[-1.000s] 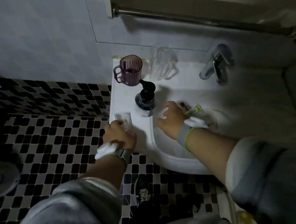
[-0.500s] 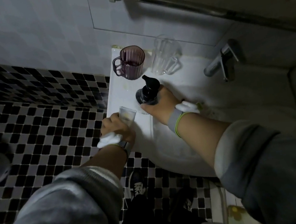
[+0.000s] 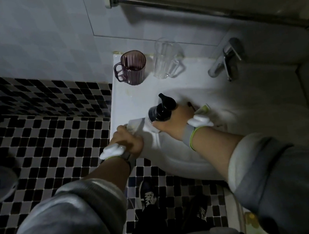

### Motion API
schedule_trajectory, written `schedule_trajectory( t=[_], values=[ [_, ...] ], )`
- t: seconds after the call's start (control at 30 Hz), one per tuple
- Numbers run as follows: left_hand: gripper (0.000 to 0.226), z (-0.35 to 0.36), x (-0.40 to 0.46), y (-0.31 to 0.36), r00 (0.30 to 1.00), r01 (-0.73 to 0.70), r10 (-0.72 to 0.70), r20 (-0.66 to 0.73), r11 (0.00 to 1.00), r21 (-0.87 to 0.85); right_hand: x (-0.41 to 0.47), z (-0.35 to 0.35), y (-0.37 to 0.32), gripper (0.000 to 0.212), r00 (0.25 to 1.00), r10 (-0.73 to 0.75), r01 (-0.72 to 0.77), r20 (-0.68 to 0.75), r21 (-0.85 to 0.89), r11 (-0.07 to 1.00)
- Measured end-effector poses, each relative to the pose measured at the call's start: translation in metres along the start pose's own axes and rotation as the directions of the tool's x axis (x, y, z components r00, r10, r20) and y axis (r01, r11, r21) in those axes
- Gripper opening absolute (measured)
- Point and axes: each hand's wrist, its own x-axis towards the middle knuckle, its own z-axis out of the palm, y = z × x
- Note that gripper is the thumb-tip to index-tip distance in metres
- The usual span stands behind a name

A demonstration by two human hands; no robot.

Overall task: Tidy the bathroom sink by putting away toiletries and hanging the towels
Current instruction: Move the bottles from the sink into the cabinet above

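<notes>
My right hand (image 3: 173,124) grips a dark pump bottle (image 3: 161,109) standing on the left rim of the white sink (image 3: 126,101). My left hand (image 3: 127,139) holds a small clear container (image 3: 135,125) at the sink's front left edge, right beside the bottle. A purple mug (image 3: 133,67) and a clear mug (image 3: 165,58) stand at the back of the rim by the wall. A tube with a pale green label (image 3: 203,109) lies in the basin, partly hidden behind my right wrist.
A chrome faucet (image 3: 225,61) rises at the back of the sink. A pale towel (image 3: 266,89) is draped over the sink's right half. A metal towel bar (image 3: 213,10) runs along the wall above. Checkered floor tiles (image 3: 52,143) lie to the left.
My right hand left the basin and took hold of the pump bottle. My left hand stayed at the front left edge with the small clear container. The camera shifted slightly.
</notes>
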Motion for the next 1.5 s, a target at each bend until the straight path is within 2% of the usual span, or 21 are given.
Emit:
schedule_trajectory(
  t=[0.03, 0.1, 0.13, 0.27, 0.33, 0.5, 0.6, 0.67, 0.9, 1.13, 1.27, 1.37, 1.5],
  values=[
    [0.035, 0.0, -0.002, 0.002, 0.999, 0.033, -0.032, 0.013, 0.999, -0.04, -0.004, 0.0, 0.004, 0.073, 1.0, 0.02, -0.02, -0.02, -0.008, 1.0],
    [0.037, -0.004, -0.007, 0.007, 0.997, 0.058, -0.053, 0.056, 0.994, -0.094, -0.008, 0.0, 0.011, 0.04, 0.995, 0.087, -0.087, -0.056, -0.002, 0.996],
    [0.038, -0.005, -0.009, 0.008, 0.997, 0.041, -0.034, 0.063, 0.993, -0.109, -0.011, -0.001, 0.012, 0.032, 0.992, 0.104, -0.103, -0.075, 0.01, 0.995],
    [0.042, -0.009, -0.014, 0.018, 0.989, -0.047, 0.068, 0.132, 0.987, -0.156, -0.023, -0.005, 0.016, 0.038, 0.988, 0.086, -0.071, -0.132, 0.115, 0.991],
    [0.041, -0.011, -0.017, 0.028, 0.975, 0.007, 0.054, 0.214, 0.962, -0.274, -0.03, -0.012, 0.015, 0.039, 0.983, 0.105, -0.08, -0.148, 0.161, 0.984],
    [0.034, -0.024, -0.03, 0.057, 0.91, 0.272, -0.018, 0.415, 0.781, -0.562, -0.034, -0.024, 0.01, 0.036, 0.964, 0.155, -0.086, -0.216, 0.297, 0.951],
    [0.039, -0.025, -0.032, 0.069, 0.835, 0.432, 0.015, 0.55, 0.602, -0.672, -0.034, -0.03, 0.007, 0.04, 0.946, 0.196, -0.083, -0.259, 0.393, 0.916],
    [0.041, -0.024, -0.034, 0.077, 0.81, 0.471, 0.05, 0.584, 0.537, -0.7, -0.036, -0.035, 0.007, 0.045, 0.93, 0.223, -0.079, -0.293, 0.434, 0.897],
    [0.022, -0.031, -0.056, 0.109, 0.857, 0.344, 0.136, 0.497, 0.567, -0.749, -0.049, -0.054, 0.009, 0.043, 0.919, 0.209, -0.004, -0.336, 0.521, 0.853],
    [0.022, -0.034, -0.07, 0.135, 0.866, 0.233, 0.205, 0.455, 0.64, -0.732, -0.064, -0.067, 0.019, 0.067, 0.915, 0.202, 0.01, -0.348, 0.521, 0.854],
    [0.026, -0.042, -0.08, 0.154, 0.853, 0.062, 0.301, 0.426, 0.752, -0.656, -0.071, -0.085, 0.023, 0.065, 0.895, 0.201, 0.047, -0.399, 0.532, 0.846],
    [0.025, -0.048, -0.086, 0.17, 0.83, -0.128, 0.383, 0.406, 0.838, -0.53, -0.079, -0.1, 0.025, 0.06, 0.884, 0.19, 0.08, -0.427, 0.539, 0.839],
    [0.019, -0.052, -0.092, 0.193, 0.786, -0.332, 0.497, 0.367, 0.84, -0.428, -0.09, -0.122, 0.035, 0.058, 0.864, 0.186, 0.095, -0.469, 0.513, 0.853]
  ],
)
